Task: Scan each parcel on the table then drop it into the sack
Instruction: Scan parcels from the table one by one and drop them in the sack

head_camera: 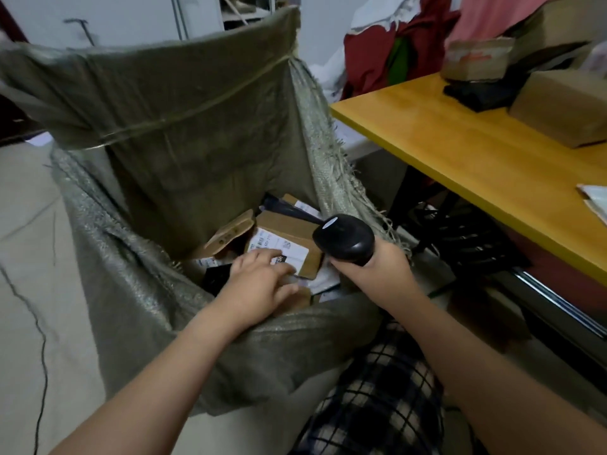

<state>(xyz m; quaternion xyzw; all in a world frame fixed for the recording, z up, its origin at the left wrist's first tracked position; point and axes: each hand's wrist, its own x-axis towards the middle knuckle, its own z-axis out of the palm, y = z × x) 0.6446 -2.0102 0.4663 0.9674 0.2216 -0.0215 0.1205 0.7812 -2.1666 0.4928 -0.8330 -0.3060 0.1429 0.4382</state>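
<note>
A large grey-green woven sack [184, 133] stands open in front of me, with several parcels lying at its bottom. On top of them lies a brown cardboard parcel [289, 231] with a white label. My left hand [259, 284] reaches into the sack, its fingers spread and relaxed just over that parcel's near edge. My right hand [377, 267] grips a black barcode scanner [345, 239] above the sack's right rim. On the yellow wooden table [466, 152] at the right sit brown box parcels [561, 106].
A taped box [476, 57] on a black item stands at the table's far side, and white paper [596, 200] lies at its right edge. Red and pink cloth is piled behind the table. A black crate sits under it. A thin cable runs across the floor at left.
</note>
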